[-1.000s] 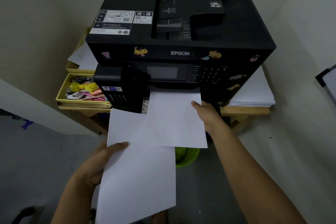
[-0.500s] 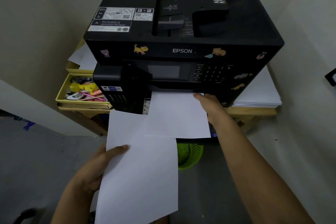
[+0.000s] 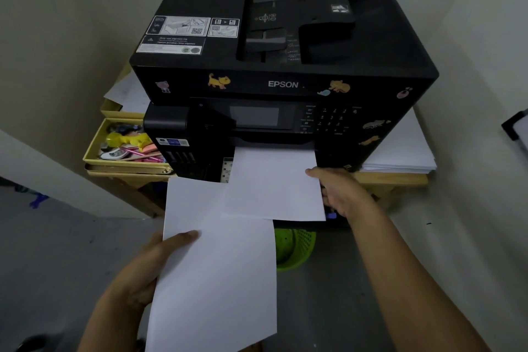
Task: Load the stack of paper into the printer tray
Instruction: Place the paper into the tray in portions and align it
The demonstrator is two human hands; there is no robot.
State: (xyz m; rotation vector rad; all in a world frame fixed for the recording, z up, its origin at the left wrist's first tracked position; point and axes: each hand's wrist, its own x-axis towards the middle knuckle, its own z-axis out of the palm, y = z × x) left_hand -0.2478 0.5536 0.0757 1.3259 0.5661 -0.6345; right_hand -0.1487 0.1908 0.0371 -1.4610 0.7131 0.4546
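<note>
Against the printer (image 3: 285,66), the right hand (image 3: 340,191) has drawn its sheet (image 3: 274,186) slightly back.

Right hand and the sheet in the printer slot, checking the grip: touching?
Touching. The head view shows the right hand with its thumb on the right edge of the sheet.

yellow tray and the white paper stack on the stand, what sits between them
In the head view, the black printer stands between the yellow tray on its left and the white paper stack on its right.

office corner: printer (image 3: 283,66), paper stacks (image 3: 400,151), stationery tray (image 3: 94,151).
</note>
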